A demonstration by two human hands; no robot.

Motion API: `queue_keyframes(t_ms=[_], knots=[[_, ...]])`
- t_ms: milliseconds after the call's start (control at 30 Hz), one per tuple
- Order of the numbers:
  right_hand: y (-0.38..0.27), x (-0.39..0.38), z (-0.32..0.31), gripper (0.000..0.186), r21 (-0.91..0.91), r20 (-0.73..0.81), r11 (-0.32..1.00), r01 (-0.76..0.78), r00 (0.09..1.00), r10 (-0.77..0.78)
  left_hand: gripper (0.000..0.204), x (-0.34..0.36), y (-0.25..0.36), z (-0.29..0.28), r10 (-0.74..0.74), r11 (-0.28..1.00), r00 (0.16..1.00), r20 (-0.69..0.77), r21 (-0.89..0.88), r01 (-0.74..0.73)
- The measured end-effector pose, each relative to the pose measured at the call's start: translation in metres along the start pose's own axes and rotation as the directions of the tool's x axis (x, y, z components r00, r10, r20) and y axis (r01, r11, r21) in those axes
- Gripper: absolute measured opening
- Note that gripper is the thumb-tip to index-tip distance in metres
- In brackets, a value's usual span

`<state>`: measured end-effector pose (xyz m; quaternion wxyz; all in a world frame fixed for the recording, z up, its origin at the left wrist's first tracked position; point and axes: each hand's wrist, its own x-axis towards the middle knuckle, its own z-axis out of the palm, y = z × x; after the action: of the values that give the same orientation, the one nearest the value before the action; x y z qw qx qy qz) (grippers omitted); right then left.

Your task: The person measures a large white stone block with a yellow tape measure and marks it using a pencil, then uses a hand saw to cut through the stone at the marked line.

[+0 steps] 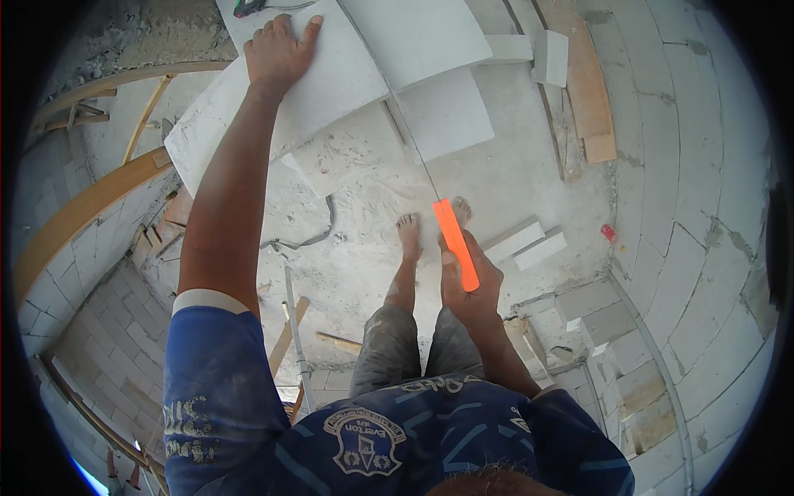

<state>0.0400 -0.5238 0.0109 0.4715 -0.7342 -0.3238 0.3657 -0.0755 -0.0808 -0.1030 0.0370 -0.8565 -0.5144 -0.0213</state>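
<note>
My left hand (279, 51) lies on a white block (327, 103) at the top, fingers apart near its far edge. My right hand (471, 281) grips the orange handle (455, 244) of a saw, whose long thin blade (405, 128) runs up along the right edge of that block, beside another white slab (434, 33). A small green-and-black tool (248, 7) sits at the top edge, beyond my left hand. My bare feet are on the dusty floor below.
Block walls (686, 207) curve along both sides. Curved timber (78, 207) stands at left, planks (591, 99) at top right. Offcuts (513, 240) lie on the floor; a grey pipe (294, 331) stands lower left. Small parts of what seems another person (116, 479) show at the bottom-left rim.
</note>
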Motion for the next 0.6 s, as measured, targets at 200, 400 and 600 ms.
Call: queue_keyframes(t_ms=[200, 400, 600], knots=[[-0.015, 0.073, 0.002, 0.04, -0.016, 0.095, 0.994, -0.109, 0.989, 0.11, 0.08, 0.005, 0.011, -0.003, 0.0, 1.0, 1.0, -0.005, 0.001, 0.0], [0.006, 0.04, 0.005, 0.044, -0.019, 0.02, 0.999, -0.051, 0.998, 0.051, 0.079, -0.004, 0.019, -0.013, -0.043, 0.996, 0.99, 0.132, -0.078, 0.054], [0.006, 0.032, -0.006, 0.045, -0.127, 0.053, 0.991, 0.037, 0.998, -0.03, 0.075, -0.009, 0.015, -0.025, -0.058, 0.996, 0.99, 0.127, -0.059, 0.066]])
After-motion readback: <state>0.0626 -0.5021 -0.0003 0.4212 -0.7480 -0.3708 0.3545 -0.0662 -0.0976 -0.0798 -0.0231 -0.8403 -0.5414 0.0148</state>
